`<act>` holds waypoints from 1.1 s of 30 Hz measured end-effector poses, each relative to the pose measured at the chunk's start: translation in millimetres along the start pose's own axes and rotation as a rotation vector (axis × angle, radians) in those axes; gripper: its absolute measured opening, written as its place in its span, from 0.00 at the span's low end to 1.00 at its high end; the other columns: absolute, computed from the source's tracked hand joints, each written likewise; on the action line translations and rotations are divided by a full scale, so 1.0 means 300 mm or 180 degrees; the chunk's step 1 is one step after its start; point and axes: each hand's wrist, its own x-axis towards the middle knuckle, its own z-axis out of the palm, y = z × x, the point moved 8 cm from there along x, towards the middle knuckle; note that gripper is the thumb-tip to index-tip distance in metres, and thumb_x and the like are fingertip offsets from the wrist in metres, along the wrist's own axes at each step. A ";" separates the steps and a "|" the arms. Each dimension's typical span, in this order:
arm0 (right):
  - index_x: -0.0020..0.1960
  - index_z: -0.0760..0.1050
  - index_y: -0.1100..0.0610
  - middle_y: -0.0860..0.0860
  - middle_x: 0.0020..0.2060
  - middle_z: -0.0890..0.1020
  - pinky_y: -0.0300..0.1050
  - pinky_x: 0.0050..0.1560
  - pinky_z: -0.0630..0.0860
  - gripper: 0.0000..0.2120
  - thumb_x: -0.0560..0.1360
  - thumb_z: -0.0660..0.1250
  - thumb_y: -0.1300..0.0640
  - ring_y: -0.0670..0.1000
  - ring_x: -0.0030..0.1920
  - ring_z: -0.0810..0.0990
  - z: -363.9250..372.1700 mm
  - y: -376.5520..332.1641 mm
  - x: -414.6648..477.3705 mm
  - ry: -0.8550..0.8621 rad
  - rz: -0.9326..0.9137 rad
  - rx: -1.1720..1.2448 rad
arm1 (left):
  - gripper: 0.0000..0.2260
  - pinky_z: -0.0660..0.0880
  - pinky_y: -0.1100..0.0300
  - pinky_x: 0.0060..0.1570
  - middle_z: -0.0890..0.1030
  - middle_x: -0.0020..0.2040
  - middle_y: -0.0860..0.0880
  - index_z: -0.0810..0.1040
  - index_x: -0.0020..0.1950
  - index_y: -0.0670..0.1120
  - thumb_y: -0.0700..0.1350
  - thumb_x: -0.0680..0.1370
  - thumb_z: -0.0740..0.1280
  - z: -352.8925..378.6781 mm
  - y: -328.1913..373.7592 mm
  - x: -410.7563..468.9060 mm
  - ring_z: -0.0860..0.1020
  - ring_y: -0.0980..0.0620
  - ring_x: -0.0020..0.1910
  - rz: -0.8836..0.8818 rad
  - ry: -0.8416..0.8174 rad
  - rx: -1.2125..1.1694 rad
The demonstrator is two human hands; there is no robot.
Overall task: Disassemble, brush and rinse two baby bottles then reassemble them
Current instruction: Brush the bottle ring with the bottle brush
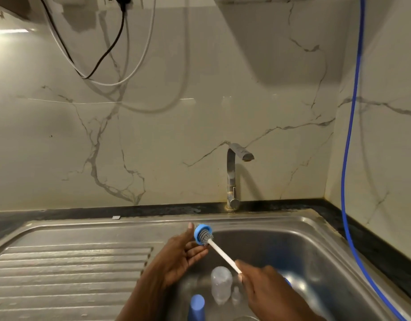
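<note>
a: where's the work right now?

b: over the sink (315, 224). the left hand (176, 256) pinches the blue collar ring (201, 232) by its edge, thumb above and fingertips below. the right hand (264, 290) is wrapped round the white handle of the brush (223, 254), with the bristles pushed into the ring.

a: what worries you?

b: that pinch. it's a light hold on a small ring that's probably wet. if the brush is shoved or twisted hard, i'd expect the ring to pop free and drop into the basin, or skid onto the draining board (72, 269).

a: what's underneath?

b: a clear bottle (221, 288) sits in the basin just below the hands. i can't tell if it's upright or lying. a blue cap (197, 304) is near it, and a small clear piece (235, 296) is beside it, maybe a teat, too blurred to say. a dropped ring would land among them. nothing would break, but it would need brushing again.

a: anything else?

b: the tap (232, 177) shows no water running, so i'd judge this piece isn't rinsed yet. with loose parts from two bottles in one basin, one could easily get skipped or matched to the wrong bottle. the long handle could also knock the bottle on a careless swing.
</note>
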 end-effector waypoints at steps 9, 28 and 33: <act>0.61 0.80 0.57 0.53 0.27 0.70 0.35 0.25 0.66 0.15 0.82 0.59 0.54 0.45 0.24 0.69 0.091 -0.044 -0.055 -0.2028 0.1078 0.3819 | 0.29 0.69 0.40 0.68 0.64 0.75 0.35 0.64 0.76 0.41 0.40 0.78 0.70 0.053 0.042 -0.035 0.68 0.37 0.73 0.0381 -0.1615 -0.1128; 0.53 0.85 0.58 0.53 0.26 0.71 0.36 0.25 0.68 0.15 0.75 0.64 0.53 0.45 0.24 0.71 0.081 -0.106 -0.069 -0.2086 0.1098 0.4415 | 0.29 0.63 0.46 0.73 0.58 0.77 0.38 0.57 0.78 0.41 0.47 0.81 0.65 0.054 0.088 -0.044 0.63 0.41 0.76 0.0695 -0.1714 -0.1238; 0.47 0.84 0.42 0.48 0.39 0.84 0.42 0.55 0.73 0.22 0.64 0.68 0.27 0.41 0.44 0.82 0.023 -0.024 0.002 -0.0589 0.0389 0.1762 | 0.23 0.83 0.49 0.43 0.83 0.51 0.34 0.71 0.71 0.37 0.39 0.77 0.68 -0.038 0.008 0.023 0.83 0.40 0.47 0.0286 -0.0358 -0.0371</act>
